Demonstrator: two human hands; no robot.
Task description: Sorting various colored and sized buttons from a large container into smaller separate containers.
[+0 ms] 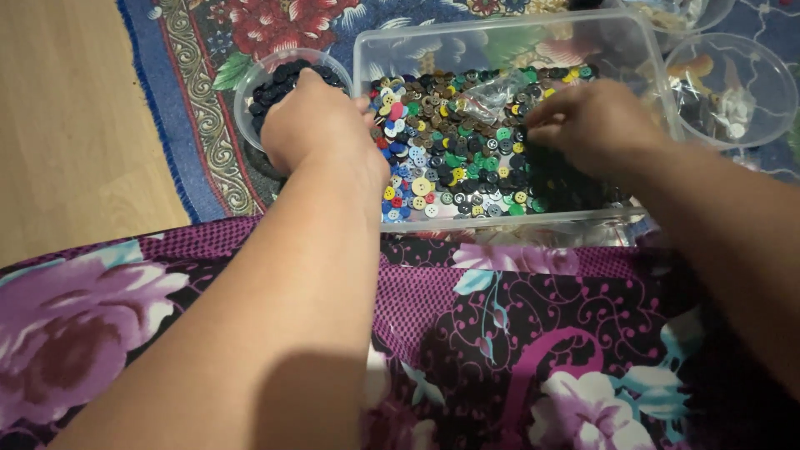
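Hundreds of small plastic buttons in blue, green, yellow, red, brown and black fill a clear rectangular tub at the upper centre of the frame, where both hands of a seated person are at work. The right hand is curled over the dark buttons on the tub's right side, its fingertips drawn together at the heap; whether that grip has closed on a button cannot be told from here. The left hand rests knuckles-up at the tub's left edge, fingers hidden, so its grip cannot be read either. Each button looks light, hard and smooth, likely to slide or scatter, and best pinched by its rim between thumb and forefinger. A crumpled clear plastic bag lies on top of the heap, between the hands. Just beyond the left hand, a round clear bowl holds only dark buttons. Another round clear container sits at upper right. All stand on a flowered blue rug, with wood floor at left and purple floral fabric across the lap below.
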